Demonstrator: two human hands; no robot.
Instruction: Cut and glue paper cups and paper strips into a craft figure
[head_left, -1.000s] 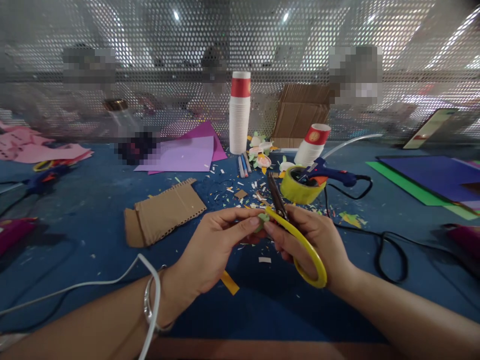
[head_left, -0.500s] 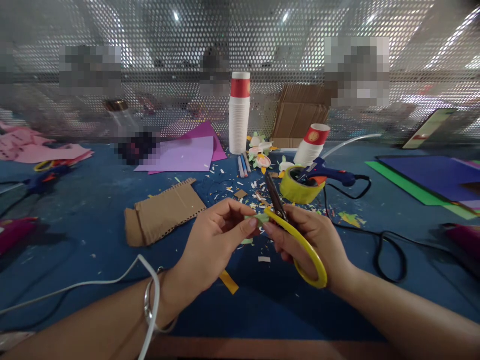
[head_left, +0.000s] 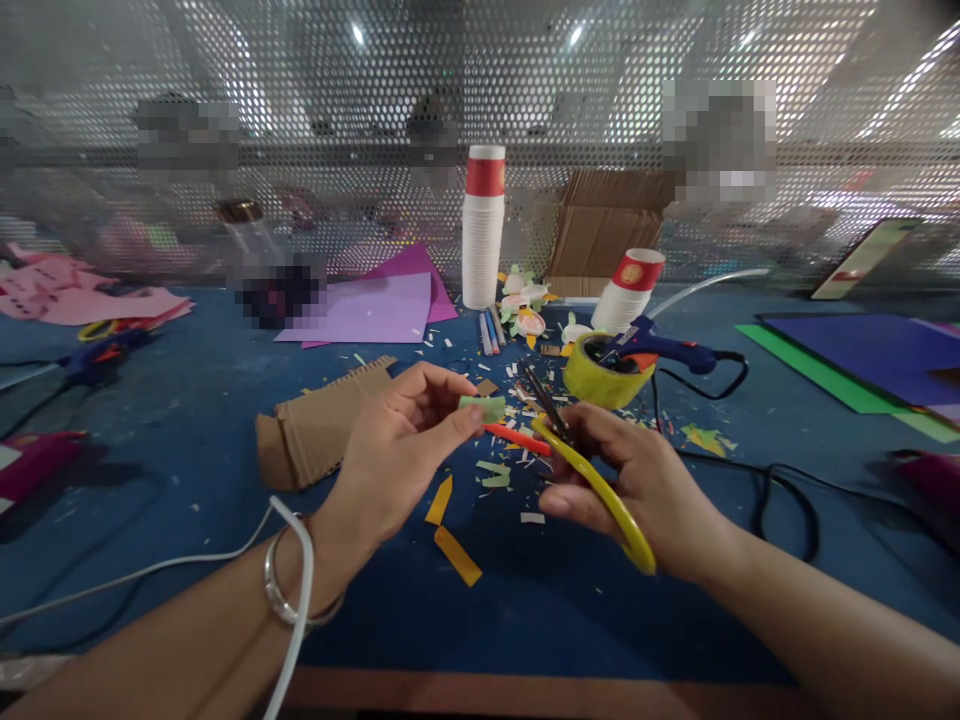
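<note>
My left hand (head_left: pixel 409 450) pinches a small piece of light green paper (head_left: pixel 484 408) between thumb and fingertips. In my right hand (head_left: pixel 626 470) are scissors (head_left: pixel 592 475) with yellow handles, their dark blades pointing up and away from me. The scissors and the green paper are apart. Between the hands an orange-red stick-like thing (head_left: pixel 521 438) shows above the table. Below it lie cut green paper scraps (head_left: pixel 495 474) and two orange-yellow paper strips (head_left: pixel 457 556). Many tiny paper clippings are strewn beyond.
Brown cardboard (head_left: pixel 322 425) lies left, partly behind my left hand. A glue gun (head_left: pixel 664 345) rests on a yellow tape roll (head_left: pixel 607 372). Stacked paper cups (head_left: pixel 484 240), markers (head_left: pixel 489 330) and purple paper (head_left: pixel 360 308) stand or lie farther back. A white cord (head_left: pixel 289 590) crosses my left wrist.
My left hand has moved left with the green paper, away from the scissors. The orange-red thing and a second orange-yellow strip have come into sight. My right thumb has shifted lower.
</note>
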